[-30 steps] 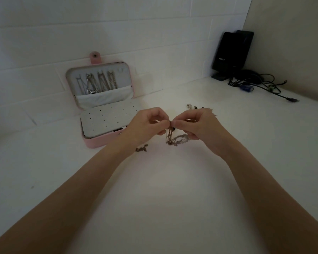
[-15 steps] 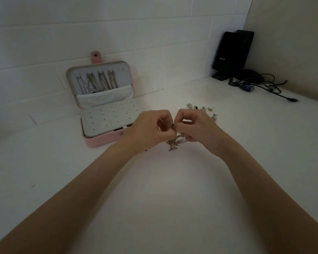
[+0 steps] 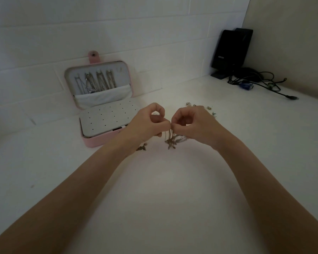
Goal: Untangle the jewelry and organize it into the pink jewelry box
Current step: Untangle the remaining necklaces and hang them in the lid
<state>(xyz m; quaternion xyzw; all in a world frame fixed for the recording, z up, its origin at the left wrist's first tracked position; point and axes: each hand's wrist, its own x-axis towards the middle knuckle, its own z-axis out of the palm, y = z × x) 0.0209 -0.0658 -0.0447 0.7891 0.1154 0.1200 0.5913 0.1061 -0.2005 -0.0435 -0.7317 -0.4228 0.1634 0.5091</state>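
Observation:
A tangled clump of thin chains (image 3: 171,140) hangs between my two hands just above the white table. My left hand (image 3: 147,123) and my right hand (image 3: 193,123) meet fingertip to fingertip, each pinching the top of the tangle. The pink jewelry box (image 3: 97,142) stands open to the left, its lid leaning on the wall with several chains (image 3: 95,82) hung inside and a white perforated panel (image 3: 103,120) over the base. A small dark piece of jewelry (image 3: 141,147) lies on the table under my left wrist.
Several small earrings or charms (image 3: 210,109) lie scattered behind my right hand. A black speaker (image 3: 229,50) stands in the far right corner with loose cables (image 3: 261,83) trailing across the table. White tiled wall behind the box.
Both hands have lifted slightly with the tangle, so more chain hangs below the fingertips than half a second ago. The small piece under my left wrist shows again.

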